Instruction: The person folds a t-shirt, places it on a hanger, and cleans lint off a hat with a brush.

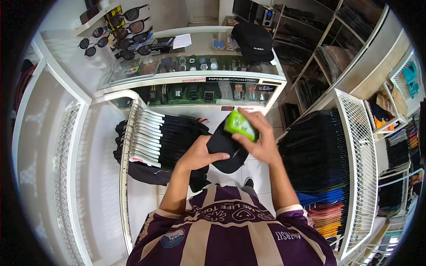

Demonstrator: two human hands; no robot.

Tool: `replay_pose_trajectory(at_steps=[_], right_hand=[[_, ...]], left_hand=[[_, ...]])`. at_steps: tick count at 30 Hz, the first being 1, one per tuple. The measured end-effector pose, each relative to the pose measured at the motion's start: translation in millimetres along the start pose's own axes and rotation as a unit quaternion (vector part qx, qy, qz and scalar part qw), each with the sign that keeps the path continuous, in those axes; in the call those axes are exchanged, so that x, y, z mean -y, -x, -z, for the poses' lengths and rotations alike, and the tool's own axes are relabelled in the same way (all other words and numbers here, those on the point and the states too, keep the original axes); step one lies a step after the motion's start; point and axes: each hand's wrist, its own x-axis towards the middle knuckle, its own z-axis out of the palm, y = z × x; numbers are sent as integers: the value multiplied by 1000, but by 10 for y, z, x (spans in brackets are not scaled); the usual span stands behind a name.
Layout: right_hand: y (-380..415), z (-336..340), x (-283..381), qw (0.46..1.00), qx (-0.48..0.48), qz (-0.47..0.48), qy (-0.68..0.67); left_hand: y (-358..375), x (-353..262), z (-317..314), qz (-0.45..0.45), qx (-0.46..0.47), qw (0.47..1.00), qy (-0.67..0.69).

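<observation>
My left hand (202,154) grips a black cap (224,144) by its side, the thumb lying across the dark fabric. Between the thumb and fingers of my right hand (262,137) is a bright green block (239,125) with white marks, slightly blurred. The block overlaps the cap's upper right part in this view. Both hands are in front of my striped shirt, short of the glass counter.
Ahead stands a glass display counter (186,80) with watches inside and black caps (253,42) on top. Sunglasses (131,33) hang at its left end. A rail of black garments on white hangers (146,133) is left; folded clothes (315,164) hang right.
</observation>
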Motion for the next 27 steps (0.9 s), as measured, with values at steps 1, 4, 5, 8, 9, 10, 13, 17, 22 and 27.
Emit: replay_pose_trajectory(at_steps=[1, 4, 5, 8, 9, 10, 13, 17, 22, 27], right_hand=[[81, -81, 46, 999, 16, 33, 6], [216, -279, 49, 983, 55, 133, 117], [205, -311, 10, 983, 12, 136, 122], [89, -291, -313, 990, -39, 38, 129], [22, -287, -364, 986, -54, 5, 155], [45, -289, -367, 986, -55, 4, 155], [110, -270, -107, 992, -64, 17, 109], [165, -417, -84, 990, -12, 98, 98], [-54, -343, -412, 982, -105, -1, 157], [125, -500, -64, 987, -23, 107, 114]], left_hand=[[-16, 62, -21, -28, -42, 999, -8], [6, 209, -135, -29, -125, 989, 68], [-15, 210, -103, -51, -96, 994, 20], [-4, 170, -110, -42, -78, 996, -11], [8, 179, -135, -32, -94, 995, 33], [25, 189, -158, -22, -108, 991, 76], [-3, 259, -134, -35, -126, 991, 42], [48, 150, -139, -48, -115, 992, 14], [99, 268, -144, -1, -118, 992, 52], [103, 306, -188, -64, -163, 983, -58]])
